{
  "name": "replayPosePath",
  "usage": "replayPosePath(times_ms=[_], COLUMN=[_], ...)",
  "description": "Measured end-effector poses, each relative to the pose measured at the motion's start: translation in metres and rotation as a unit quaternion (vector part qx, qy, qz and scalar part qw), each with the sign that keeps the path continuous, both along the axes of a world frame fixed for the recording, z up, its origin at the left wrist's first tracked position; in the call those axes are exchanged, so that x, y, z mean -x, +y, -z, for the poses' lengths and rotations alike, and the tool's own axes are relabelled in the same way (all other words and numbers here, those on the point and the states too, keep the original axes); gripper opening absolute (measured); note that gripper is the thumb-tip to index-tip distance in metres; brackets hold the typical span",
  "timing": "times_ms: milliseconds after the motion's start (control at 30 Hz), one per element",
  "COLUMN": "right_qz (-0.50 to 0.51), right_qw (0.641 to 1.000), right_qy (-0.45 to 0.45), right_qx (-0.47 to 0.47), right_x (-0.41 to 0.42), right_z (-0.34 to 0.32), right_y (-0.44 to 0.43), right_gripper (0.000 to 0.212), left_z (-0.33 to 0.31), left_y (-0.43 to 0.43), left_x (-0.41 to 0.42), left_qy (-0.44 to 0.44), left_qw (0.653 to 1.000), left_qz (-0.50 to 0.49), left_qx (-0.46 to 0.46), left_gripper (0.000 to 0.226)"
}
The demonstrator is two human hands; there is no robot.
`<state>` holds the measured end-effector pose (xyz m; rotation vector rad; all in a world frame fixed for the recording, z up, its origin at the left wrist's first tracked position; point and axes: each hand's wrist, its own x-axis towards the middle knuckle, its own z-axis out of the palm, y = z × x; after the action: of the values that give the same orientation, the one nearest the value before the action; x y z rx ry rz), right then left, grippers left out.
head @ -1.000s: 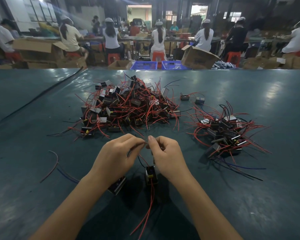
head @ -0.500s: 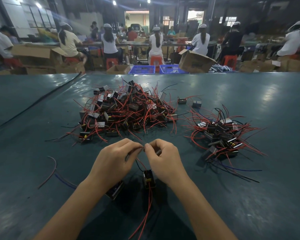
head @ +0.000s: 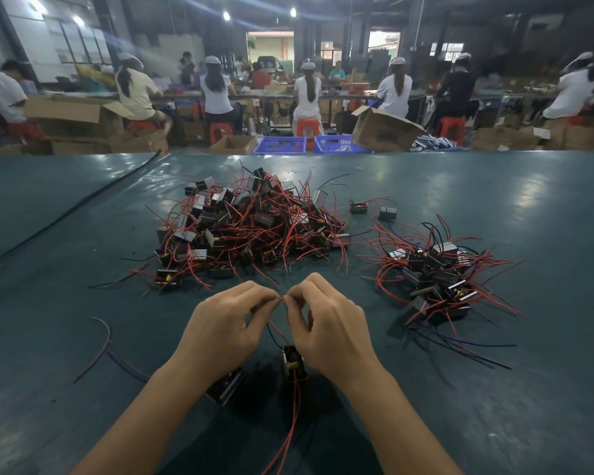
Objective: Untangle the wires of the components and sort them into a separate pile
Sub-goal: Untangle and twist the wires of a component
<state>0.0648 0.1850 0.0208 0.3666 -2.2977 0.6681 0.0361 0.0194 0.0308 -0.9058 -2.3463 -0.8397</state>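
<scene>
Two blue crates (head: 279, 145) stand beyond the table's far edge; contents too small to tell. An open cardboard box (head: 379, 130) sits tilted just beside them.

Teal table mat (head: 494, 406): large tangled pile (head: 251, 228) at centre, smaller pile (head: 436, 279) to its right, apart.

Left hand (head: 220, 327) and right hand (head: 330, 330) each pinch thin wire ends, fingertips nearly meeting. Black component (head: 293, 363) lies below them, red leads trailing nearward. Second component (head: 225, 389) lies under the left wrist.

Workshop behind: seated workers (head: 307, 94), red stools (head: 304, 126).

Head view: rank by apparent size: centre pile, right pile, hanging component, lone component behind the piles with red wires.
1. centre pile
2. right pile
3. hanging component, then lone component; nearness to the camera makes that last pair unsure.
</scene>
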Motion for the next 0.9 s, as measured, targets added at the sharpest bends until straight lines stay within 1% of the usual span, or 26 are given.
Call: replayPosePath(times_ms=[67,100,133,167,200,233,300,333,367,400,433,467,500,567,600,633,667,733,767,833,900], right_qz=[0.005,0.008,0.006,-0.005,-0.026,-0.044,-0.059,-0.061,-0.064,-0.068,-0.071,-0.067,-0.054,-0.004,0.017,0.029,0.028,0.015,0.010,0.008,-0.003], right_qw=[1.000,0.999,0.996,0.984,0.959,0.922,0.842,0.812,0.795,0.791,0.800,0.824,0.861,0.937,0.960,0.973,0.981,0.991,0.995,0.999,0.998], right_qy=[0.013,0.005,-0.022,-0.074,-0.142,-0.212,-0.327,-0.364,-0.384,-0.388,-0.380,-0.362,-0.338,-0.277,-0.248,-0.218,-0.189,-0.131,-0.098,-0.042,-0.027], right_qx=[0.011,0.039,0.090,0.162,0.243,0.320,0.425,0.452,0.466,0.469,0.458,0.430,0.377,0.214,0.131,0.068,0.029,-0.005,-0.008,0.019,0.061], right_x=[0.001,0.001,0.001,0.003,0.004,0.005,0.006,0.005,0.004,0.004,0.004,0.005,0.005,0.003,0.001,0.000,-0.001,-0.001,-0.001,0.000,0.000], right_z=[0.001,0.001,0.002,0.002,0.000,-0.001,-0.004,-0.006,-0.007,-0.008,-0.008,-0.008,-0.008,-0.006,-0.005,-0.006,-0.006,-0.006,-0.006,-0.007,-0.008], right_y=[0.000,-0.002,-0.004,-0.007,-0.009,-0.011,-0.014,-0.014,-0.013,-0.012,-0.011,-0.010,-0.009,-0.008,-0.006,-0.004,-0.002,0.002,0.003,0.003,0.003], right_gripper=[0.017,0.020,0.026,0.035,0.045,0.051,0.051,0.046,0.041,0.038,0.037,0.039,0.041,0.037,0.034,0.031,0.029,0.027,0.025,0.023,0.021], left_z=[-0.001,-0.001,-0.002,-0.003,-0.003,-0.003,-0.002,-0.002,-0.002,-0.001,-0.001,-0.001,-0.002,-0.001,0.000,0.000,0.001,0.001,0.000,-0.001,-0.002], left_y=[0.000,0.000,0.001,0.001,0.001,0.002,0.001,0.001,0.000,0.000,-0.001,-0.001,-0.002,-0.002,-0.001,-0.001,0.000,0.001,0.001,0.000,0.001], left_x=[0.000,-0.001,-0.001,-0.002,-0.003,-0.004,-0.004,-0.003,-0.003,-0.002,-0.001,-0.001,-0.001,0.000,0.000,0.000,0.000,0.000,0.001,0.001,0.001], left_qy=[0.003,0.008,0.018,0.029,0.038,0.044,0.053,0.056,0.059,0.060,0.059,0.056,0.053,0.047,0.039,0.028,0.018,0.006,0.001,-0.010,-0.011], left_qw=[1.000,1.000,1.000,1.000,0.999,0.999,0.998,0.998,0.998,0.998,0.998,0.998,0.998,0.998,0.998,0.999,0.999,1.000,1.000,1.000,0.999], left_qz=[0.002,0.003,0.004,0.005,0.007,0.007,0.006,0.005,0.003,0.003,0.004,0.006,0.007,0.010,0.012,0.014,0.016,0.015,0.017,0.022,0.022], left_qx=[-0.006,-0.009,-0.008,-0.003,0.003,0.009,0.022,0.028,0.033,0.037,0.038,0.037,0.036,0.040,0.041,0.040,0.036,0.020,0.007,-0.019,-0.031], left_gripper=[0.016,0.016,0.017,0.020,0.023,0.024,0.020,0.017,0.016,0.015,0.015,0.014,0.014,0.018,0.019,0.019,0.018,0.017,0.017,0.018,0.017])
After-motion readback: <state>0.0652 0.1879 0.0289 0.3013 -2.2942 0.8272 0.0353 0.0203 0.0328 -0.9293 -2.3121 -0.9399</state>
